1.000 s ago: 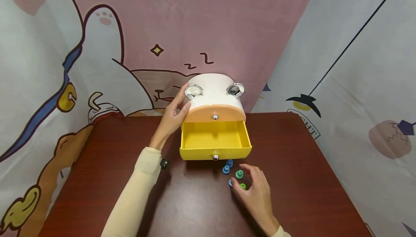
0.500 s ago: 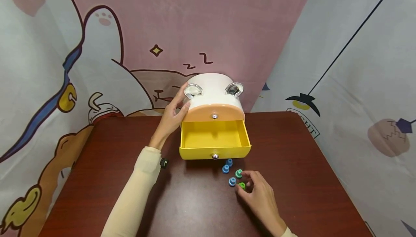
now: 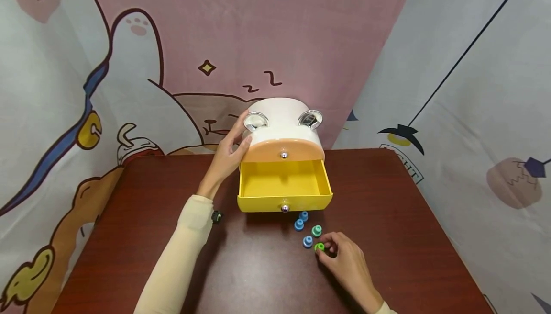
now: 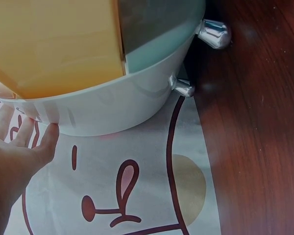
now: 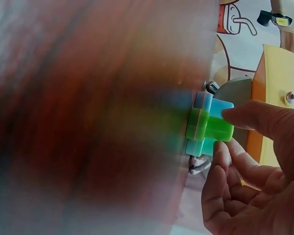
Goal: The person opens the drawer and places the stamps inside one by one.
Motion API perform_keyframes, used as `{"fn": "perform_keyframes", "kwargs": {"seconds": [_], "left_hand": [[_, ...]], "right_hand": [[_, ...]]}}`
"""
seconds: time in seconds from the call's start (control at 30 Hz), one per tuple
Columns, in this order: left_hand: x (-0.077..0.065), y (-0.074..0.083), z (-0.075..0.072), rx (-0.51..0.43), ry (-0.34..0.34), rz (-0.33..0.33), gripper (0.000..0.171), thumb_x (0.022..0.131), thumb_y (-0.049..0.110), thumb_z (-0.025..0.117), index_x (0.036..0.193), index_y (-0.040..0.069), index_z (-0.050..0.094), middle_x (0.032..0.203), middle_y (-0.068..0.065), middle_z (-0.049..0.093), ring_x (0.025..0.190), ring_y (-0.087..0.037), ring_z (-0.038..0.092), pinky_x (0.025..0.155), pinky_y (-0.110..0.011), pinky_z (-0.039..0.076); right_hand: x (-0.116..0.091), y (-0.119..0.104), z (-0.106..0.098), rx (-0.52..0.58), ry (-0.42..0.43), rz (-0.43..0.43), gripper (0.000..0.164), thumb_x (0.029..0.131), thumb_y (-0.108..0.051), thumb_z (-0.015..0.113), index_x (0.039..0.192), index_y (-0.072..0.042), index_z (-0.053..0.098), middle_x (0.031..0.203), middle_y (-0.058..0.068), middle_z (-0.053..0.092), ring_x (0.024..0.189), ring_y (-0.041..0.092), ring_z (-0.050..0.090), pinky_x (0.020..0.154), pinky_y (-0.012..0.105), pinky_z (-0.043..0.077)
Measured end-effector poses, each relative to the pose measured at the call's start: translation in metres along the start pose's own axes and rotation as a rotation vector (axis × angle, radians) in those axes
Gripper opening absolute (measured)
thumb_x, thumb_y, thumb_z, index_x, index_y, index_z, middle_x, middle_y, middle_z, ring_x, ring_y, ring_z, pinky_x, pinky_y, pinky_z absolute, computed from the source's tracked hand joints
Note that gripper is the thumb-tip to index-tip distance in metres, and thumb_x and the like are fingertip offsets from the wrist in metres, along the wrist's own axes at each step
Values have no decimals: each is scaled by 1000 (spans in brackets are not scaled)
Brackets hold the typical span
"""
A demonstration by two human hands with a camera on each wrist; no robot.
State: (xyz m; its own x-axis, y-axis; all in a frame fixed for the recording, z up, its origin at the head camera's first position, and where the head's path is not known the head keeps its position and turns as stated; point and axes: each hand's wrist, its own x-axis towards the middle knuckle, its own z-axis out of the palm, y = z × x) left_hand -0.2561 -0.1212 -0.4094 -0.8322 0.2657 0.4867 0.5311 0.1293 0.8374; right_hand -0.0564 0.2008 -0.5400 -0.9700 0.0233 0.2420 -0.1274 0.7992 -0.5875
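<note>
A small white drawer box [image 3: 284,120] with two silver rings on top stands at the table's back edge. Its yellow drawer [image 3: 280,180] is pulled out, with nothing inside. My left hand [image 3: 225,156] rests its fingers against the box's left side; the left wrist view shows the fingertips on the white wall. My right hand [image 3: 346,259] pinches a bright green stepped peg [image 5: 218,128] between thumb and fingers, low at the table. Close by are a teal peg [image 3: 316,230] and a blue peg [image 3: 307,241].
Two more blue pegs, one [image 3: 299,224] slightly nearer me, lie just below the drawer front. An orange drawer [image 3: 275,150] above the yellow one is closed. The brown table [image 3: 387,208] ends at a cartoon-printed cloth [image 3: 301,31] behind the box.
My right hand has drawn slightly back and right, and its thumb and fingers have closed in on the green peg. The left hand and the box have stayed put.
</note>
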Motion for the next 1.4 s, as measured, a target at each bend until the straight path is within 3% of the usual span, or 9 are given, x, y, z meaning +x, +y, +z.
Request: {"fn": "perform_keyframes", "kwargs": {"seconds": [0.2,0.5,0.7,1.0,1.17,1.4], "left_hand": [[0,1,-1,-1,-1,-3,66,112,7,58,173,15,34,177,0,33,156,-33,39,125,-61,32],[1,1,-1,0,-7,6,67,111,6,58,173,14,34,175,-4,36,154,-33,42,124,-62,33],[0,2,-1,-1,-13,16,67,111,4,58,173,12,34,175,-9,37,154,-33,42,125,-62,32],[0,2,-1,3,-13,34,67,111,4,57,173,10,33,175,-10,35,156,-34,39,125,-67,28],[0,3,-2,1,-16,33,67,111,4,57,173,12,33,175,-9,35,157,-30,38,126,-63,27],[0,3,-3,-11,-17,29,67,111,4,57,173,12,33,177,-6,32,159,-25,35,127,-62,26]], "right_hand": [[0,1,-4,10,-32,35,25,79,-10,96,93,-21,78,83,-10,62,74,7,59,66,29,50],[8,9,-14,15,115,-71,32,74,1,94,95,-19,81,78,-12,58,68,3,53,58,27,44],[19,8,-29,19,162,-59,29,77,0,93,98,-16,82,77,-10,57,67,5,53,58,25,43],[46,-10,-62,24,234,-76,26,82,0,91,102,-12,81,81,-3,61,68,12,57,60,18,44],[61,-25,-76,47,288,-96,26,84,-1,91,106,-11,81,84,-1,64,71,14,58,64,11,43],[78,-48,-88,73,342,-135,25,87,-4,89,110,-10,81,88,-2,64,74,15,56,65,13,42]]}}
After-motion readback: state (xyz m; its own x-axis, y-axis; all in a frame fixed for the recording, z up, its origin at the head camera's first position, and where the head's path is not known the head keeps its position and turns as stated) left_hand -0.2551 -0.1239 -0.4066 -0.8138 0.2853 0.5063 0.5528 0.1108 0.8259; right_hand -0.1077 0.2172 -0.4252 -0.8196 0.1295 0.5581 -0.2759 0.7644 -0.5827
